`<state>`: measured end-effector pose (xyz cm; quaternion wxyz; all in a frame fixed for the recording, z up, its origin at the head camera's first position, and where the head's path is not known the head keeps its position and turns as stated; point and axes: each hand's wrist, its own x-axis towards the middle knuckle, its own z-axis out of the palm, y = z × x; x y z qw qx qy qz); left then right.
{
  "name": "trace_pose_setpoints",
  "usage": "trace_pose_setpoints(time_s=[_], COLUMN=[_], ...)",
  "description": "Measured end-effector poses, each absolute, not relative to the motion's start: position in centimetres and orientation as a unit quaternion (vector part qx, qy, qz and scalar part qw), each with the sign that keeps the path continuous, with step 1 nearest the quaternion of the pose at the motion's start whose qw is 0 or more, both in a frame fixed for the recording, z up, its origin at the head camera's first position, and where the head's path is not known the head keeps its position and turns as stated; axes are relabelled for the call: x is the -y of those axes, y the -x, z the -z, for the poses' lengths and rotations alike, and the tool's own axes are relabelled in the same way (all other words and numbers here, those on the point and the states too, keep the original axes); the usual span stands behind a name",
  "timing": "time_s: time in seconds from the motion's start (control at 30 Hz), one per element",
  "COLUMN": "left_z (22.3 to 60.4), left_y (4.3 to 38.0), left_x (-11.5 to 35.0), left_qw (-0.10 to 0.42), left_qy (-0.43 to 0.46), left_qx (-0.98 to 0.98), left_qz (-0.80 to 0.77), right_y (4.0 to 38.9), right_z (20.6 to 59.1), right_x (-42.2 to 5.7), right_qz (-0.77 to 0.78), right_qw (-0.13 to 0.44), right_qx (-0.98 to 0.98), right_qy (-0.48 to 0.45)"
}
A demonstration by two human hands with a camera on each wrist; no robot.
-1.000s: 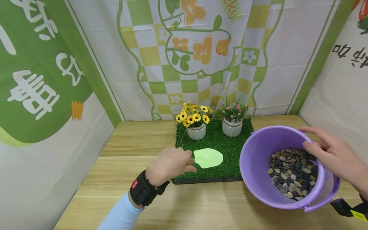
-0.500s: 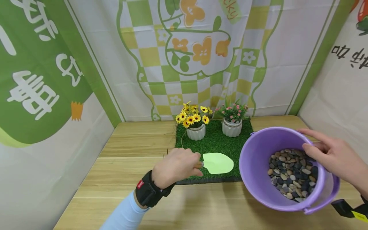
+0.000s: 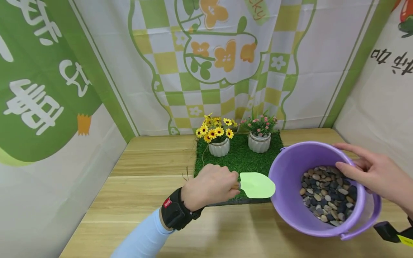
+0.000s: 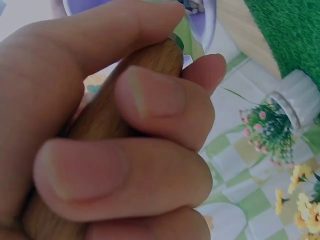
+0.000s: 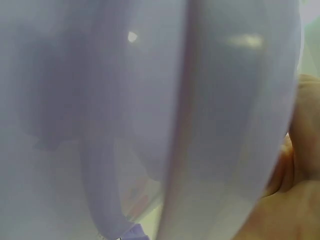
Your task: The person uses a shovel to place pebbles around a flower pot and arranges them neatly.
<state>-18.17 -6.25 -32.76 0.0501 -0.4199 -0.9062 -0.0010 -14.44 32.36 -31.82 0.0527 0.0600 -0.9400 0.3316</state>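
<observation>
My left hand (image 3: 211, 187) grips a garden trowel with a pale green blade (image 3: 257, 185). Its fingers curl round the wooden handle (image 4: 107, 112) in the left wrist view. The blade carries nothing, and its tip appears at the left rim of a purple bucket (image 3: 287, 190); whether they touch I cannot tell. Mixed pebbles (image 3: 329, 197) lie inside the bucket, which is tilted with its mouth toward me and to the left. On the right, my right hand (image 3: 374, 173) holds the bucket's rim, thumb inside. The bucket wall (image 5: 220, 125) fills most of the right wrist view.
Behind the trowel lies an artificial grass mat (image 3: 248, 163) on the wooden table (image 3: 142, 200). Two white pots stand on it, one with yellow flowers (image 3: 216, 130), the other with pink flowers (image 3: 259, 125). Printed cloth (image 3: 222, 96) hangs behind the table and at both sides.
My left hand has moved right and slightly forward of its earlier spot, taking the trowel from over the mat to the bucket's rim. The right hand and bucket have stayed nearly still.
</observation>
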Motion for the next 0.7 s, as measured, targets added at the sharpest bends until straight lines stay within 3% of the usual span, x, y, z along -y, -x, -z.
trace_pose_setpoints(time_s=[0.3, 0.53, 0.7], left_z=[32.9, 32.6, 32.7], left_y=[18.0, 18.2, 18.3], left_x=[4.6, 2.7, 1.4], left_qw=[0.05, 0.082, 0.063], left_qy=[0.433, 0.442, 0.448], left_qx=[0.9, 0.892, 0.891], left_qz=[-0.027, -0.045, -0.051], right_y=[14.4, 14.4, 14.3], right_z=[32.1, 32.3, 32.2], right_x=[-32.4, -32.7, -32.5], right_qz=[-0.332, -0.341, -0.336], right_qw=[0.061, 0.078, 0.065], right_qx=[0.939, 0.933, 0.937], right_qy=[-0.068, -0.086, -0.075])
